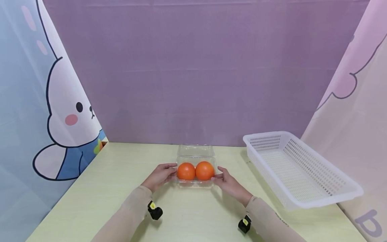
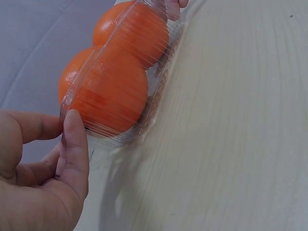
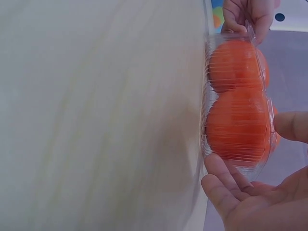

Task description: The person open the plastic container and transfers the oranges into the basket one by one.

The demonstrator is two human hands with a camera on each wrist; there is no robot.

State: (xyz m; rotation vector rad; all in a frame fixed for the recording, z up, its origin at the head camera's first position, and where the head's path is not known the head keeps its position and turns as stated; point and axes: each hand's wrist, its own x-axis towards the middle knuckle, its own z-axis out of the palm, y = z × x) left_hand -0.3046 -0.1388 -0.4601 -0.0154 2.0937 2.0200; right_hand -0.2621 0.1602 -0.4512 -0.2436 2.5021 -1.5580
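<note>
Two oranges (image 1: 205,170) sit side by side in a clear plastic clamshell box (image 1: 193,184), its lid (image 1: 196,151) standing back on the far side. My left hand (image 1: 161,175) pinches the box's left rim between thumb and fingers; the left wrist view shows this grip on the rim (image 2: 67,98) closely. At the right end, my right hand (image 1: 230,187) holds the box, thumb (image 3: 291,126) at the upper rim beside the nearer orange and fingers (image 3: 219,190) against the lower side. Ribbed plastic walls partly veil the oranges in both wrist views.
A white perforated plastic basket (image 1: 290,179) stands on the right side of the pale wooden table (image 1: 193,218). Behind the table hangs a purple cloth (image 1: 193,74). Printed curtains flank it, with a cartoon rabbit (image 1: 71,111) on the left one.
</note>
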